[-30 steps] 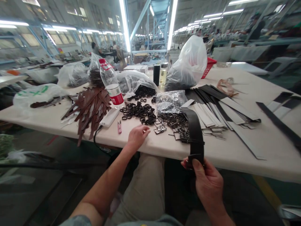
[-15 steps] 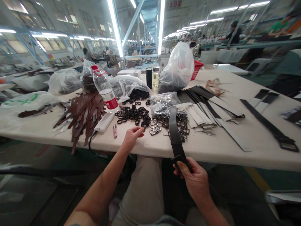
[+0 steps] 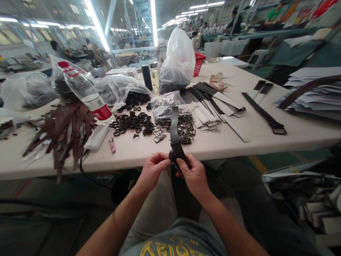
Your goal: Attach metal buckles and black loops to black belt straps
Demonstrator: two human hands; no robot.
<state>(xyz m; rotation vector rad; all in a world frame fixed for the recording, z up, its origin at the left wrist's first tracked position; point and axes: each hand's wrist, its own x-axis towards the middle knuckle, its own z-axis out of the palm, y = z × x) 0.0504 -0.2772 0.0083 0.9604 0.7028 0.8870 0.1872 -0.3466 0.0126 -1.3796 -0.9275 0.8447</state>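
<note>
Left hand (image 3: 153,172): thumb and fingertips pinched on a small black loop (image 3: 170,155), right at the near end of the strap. Loop looks to be touching the strap; can't tell if it's threaded on.
Right hand (image 3: 195,174): clamped on the near end of the black strap (image 3: 174,129), thumb on top, fingers underneath.
Hands: close together, just off the table's near edge, above the lap.
Strap: near end in the grip, free end pointing up and away, in view in front of the buckle pile (image 3: 187,129). Buckle detail at the gripped end hidden by fingers.
Loops: loop pile (image 3: 133,122) on the table (image 3: 141,149), left of the buckles. One stray loop (image 3: 135,136) sits just nearer than the pile.
Left side: pink snips (image 3: 112,145), white slab with cable (image 3: 97,137), brown strips (image 3: 64,129) overhanging the edge, red-capped bottle (image 3: 89,94) behind.
Right side: stacked black-and-white straps (image 3: 205,117) beside the buckles; buckled strap (image 3: 262,112) lying flat further right.
Back: clear bag (image 3: 165,103) behind the buckles, dark cylinder (image 3: 146,77) next to jar (image 3: 155,76), tall white bag (image 3: 178,58), red basket (image 3: 198,65).
</note>
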